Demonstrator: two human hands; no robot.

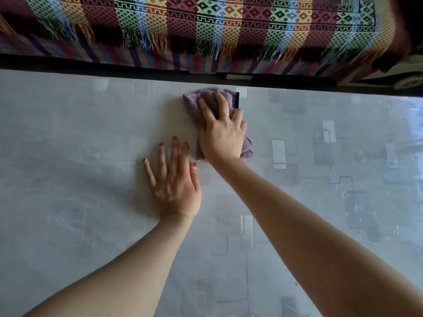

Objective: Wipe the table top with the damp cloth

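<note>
two hands on the glossy grey patterned table top point(91, 156), wiping near its far edge.
my right hand point(220, 136) presses the crumpled mauve terry cloth point(196, 99) flat, fingers clamped over it; my left hand point(175, 181) braces, empty and splayed. next, i'd drag the cloth back toward me.

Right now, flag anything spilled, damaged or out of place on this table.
Nothing stands out. The right hand presses the purple cloth near the table top's far edge; the left hand rests flat beside it.

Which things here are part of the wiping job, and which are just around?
Job:
cloth
table top
right hand pressing the cloth
left hand flat on the table

Just around:
patterned blanket
ring
</note>
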